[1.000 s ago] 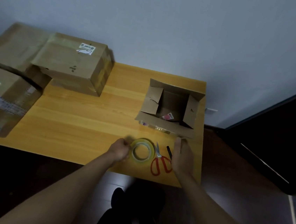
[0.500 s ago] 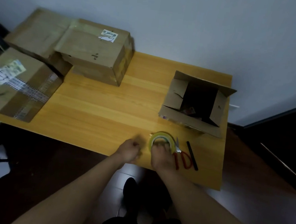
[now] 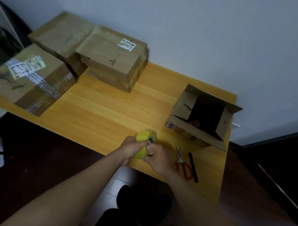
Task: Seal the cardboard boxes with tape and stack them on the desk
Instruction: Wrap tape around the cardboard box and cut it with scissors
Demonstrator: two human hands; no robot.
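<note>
A yellow roll of tape stands on edge above the front of the wooden desk. My left hand grips it from the left and my right hand grips it from the right, fingers curled round the roll. An open cardboard box with its flaps up sits at the desk's right. A closed box stands at the back, with a flat box behind it and a taped box at the left.
Red-handled scissors and a black pen lie on the desk right of my right hand. A dark chair stands at the far left. A dark door is at the right, and a wall runs behind the desk.
The tape roll lay flat on the desk; both hands have lifted it and turned it on edge. My right hand moved from near the scissors onto the roll. The view shifted left.
</note>
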